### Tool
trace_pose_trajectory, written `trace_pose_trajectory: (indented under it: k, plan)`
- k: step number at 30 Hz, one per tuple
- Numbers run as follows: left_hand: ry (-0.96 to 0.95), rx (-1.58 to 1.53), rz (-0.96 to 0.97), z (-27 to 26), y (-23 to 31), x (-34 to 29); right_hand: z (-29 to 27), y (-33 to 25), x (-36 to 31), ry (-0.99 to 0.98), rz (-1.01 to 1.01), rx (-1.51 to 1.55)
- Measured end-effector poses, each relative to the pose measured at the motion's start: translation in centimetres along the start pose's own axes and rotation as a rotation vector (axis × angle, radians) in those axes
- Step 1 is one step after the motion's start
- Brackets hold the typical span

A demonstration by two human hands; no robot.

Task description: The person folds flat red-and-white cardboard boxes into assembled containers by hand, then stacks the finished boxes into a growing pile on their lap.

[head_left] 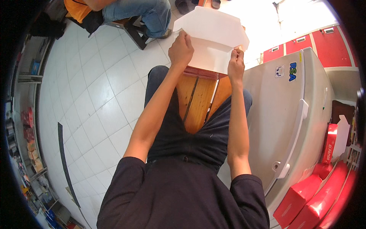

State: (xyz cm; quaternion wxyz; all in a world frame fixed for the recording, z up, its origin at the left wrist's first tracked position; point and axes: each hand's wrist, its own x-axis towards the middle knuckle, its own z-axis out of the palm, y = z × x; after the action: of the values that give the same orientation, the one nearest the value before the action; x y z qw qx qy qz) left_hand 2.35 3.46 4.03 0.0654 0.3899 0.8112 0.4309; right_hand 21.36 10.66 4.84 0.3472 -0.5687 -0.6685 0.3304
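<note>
I see dark pants [187, 147] around a wooden desk [198, 108]. At twelve o'clock, past it, the left hand [181, 50] and right hand [236, 68] pinch two sides of an open white box [209, 47], fingers nearly closed. Another person [133, 10] sits at eleven.

On the slatted wooden bench [197, 107], a dark-red layered stack [202, 73] is carried before the person [183, 194] seated astride it.

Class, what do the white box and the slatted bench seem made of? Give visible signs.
White box: probably cardboard, smooth and matte; thin panels meet at straight folds.
Slatted bench: likely varnished wood; orange-brown planks show grain-like marks and slight sheen.
</note>
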Motion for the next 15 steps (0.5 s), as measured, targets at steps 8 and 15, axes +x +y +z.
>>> trace_pose_trajectory:
  k: [8, 15]
  plan:
    - [-0.010, -0.002, 0.009, -0.2, 0.2, 0.0, -0.1, 0.8, 0.2, -0.010, -0.026, -0.024]
    - [0.007, 0.014, 0.015, 0.2, -0.5, 0.5, -0.3, -0.7, 1.4, -0.076, 0.224, -0.060]
